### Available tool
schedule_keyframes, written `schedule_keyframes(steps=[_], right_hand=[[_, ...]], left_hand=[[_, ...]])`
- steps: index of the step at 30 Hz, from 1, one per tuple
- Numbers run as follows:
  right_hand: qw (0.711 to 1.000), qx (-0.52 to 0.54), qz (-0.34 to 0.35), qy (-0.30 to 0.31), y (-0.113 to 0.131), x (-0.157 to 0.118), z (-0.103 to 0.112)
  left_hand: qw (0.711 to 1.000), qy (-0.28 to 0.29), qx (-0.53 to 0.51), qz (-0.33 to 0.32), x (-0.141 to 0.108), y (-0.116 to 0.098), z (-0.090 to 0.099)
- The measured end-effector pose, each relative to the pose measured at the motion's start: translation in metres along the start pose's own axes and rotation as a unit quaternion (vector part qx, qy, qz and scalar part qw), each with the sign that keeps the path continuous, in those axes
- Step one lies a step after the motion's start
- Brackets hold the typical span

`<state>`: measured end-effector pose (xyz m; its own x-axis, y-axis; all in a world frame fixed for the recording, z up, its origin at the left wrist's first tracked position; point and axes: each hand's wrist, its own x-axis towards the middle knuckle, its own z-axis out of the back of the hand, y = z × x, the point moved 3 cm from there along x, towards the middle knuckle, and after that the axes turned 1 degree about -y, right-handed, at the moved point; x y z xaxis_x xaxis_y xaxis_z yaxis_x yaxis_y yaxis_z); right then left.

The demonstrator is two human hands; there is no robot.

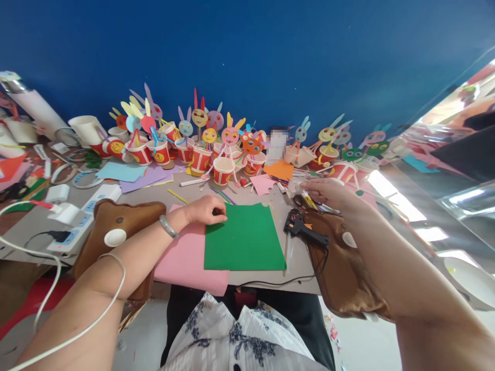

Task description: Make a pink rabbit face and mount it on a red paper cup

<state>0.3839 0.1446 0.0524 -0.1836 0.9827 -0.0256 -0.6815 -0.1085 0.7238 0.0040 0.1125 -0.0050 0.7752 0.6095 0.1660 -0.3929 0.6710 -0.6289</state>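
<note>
A green sheet of paper (245, 239) lies on the table in front of me, partly over a pink sheet (185, 257). My left hand (207, 210) rests at the green sheet's upper left corner, fingers curled; whether they hold the edge is hidden. Farther right, my right hand (327, 191) reaches over a cluster of small tools and markers, its fingers stretched out. Just below it are a roll of tape (299, 201) and a black glue gun (305, 230).
Red-and-white paper cups (223, 171) with paper rabbit faces line the blue wall. Brown cushions (145, 214) flank the sheets. A power strip (87, 219) with cables sits at left; a white cable crosses my left arm. Coloured paper (149, 178) lies at back left.
</note>
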Motion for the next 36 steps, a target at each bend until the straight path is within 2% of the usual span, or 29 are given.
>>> schedule_keyframes(steps=[6,10,13,15,17,19,22,27,29,32,36], right_hand=[[0.994,0.092,-0.026,0.055,0.036,-0.014,-0.018],[0.991,0.109,0.020,0.070,0.070,-0.030,-0.046],[0.993,0.058,0.086,0.059,0.095,-0.045,-0.074],[0.986,-0.046,0.159,0.034,0.109,-0.054,-0.093],[0.958,-0.161,0.236,0.017,0.119,-0.062,-0.112],[0.921,-0.255,0.294,0.000,0.124,-0.067,-0.129],[0.876,-0.341,0.340,-0.031,0.126,-0.069,-0.145],[0.834,-0.396,0.375,-0.082,0.123,-0.067,-0.157],[0.827,-0.406,0.378,-0.089,0.120,-0.066,-0.159],[0.820,-0.413,0.385,-0.093,0.115,-0.067,-0.162],[0.813,-0.399,0.412,-0.103,0.117,-0.072,-0.161]], left_hand=[[0.999,-0.005,0.044,-0.004,0.000,-0.006,-0.005],[0.998,-0.007,0.055,0.037,0.003,-0.013,0.000],[0.995,0.041,-0.016,0.093,0.006,-0.018,0.009],[0.984,0.078,-0.106,0.118,0.007,-0.022,0.015],[0.971,0.058,-0.202,0.118,0.009,-0.026,0.021],[0.960,0.008,-0.254,0.115,0.009,-0.028,0.025],[0.966,-0.063,-0.230,0.097,0.007,-0.027,0.023],[0.967,-0.132,-0.200,0.081,0.002,-0.027,0.016],[0.965,-0.138,-0.206,0.080,0.000,-0.030,0.016],[0.970,-0.115,-0.204,0.065,-0.003,-0.037,0.016],[0.964,-0.098,-0.235,0.082,-0.006,-0.039,0.015]])
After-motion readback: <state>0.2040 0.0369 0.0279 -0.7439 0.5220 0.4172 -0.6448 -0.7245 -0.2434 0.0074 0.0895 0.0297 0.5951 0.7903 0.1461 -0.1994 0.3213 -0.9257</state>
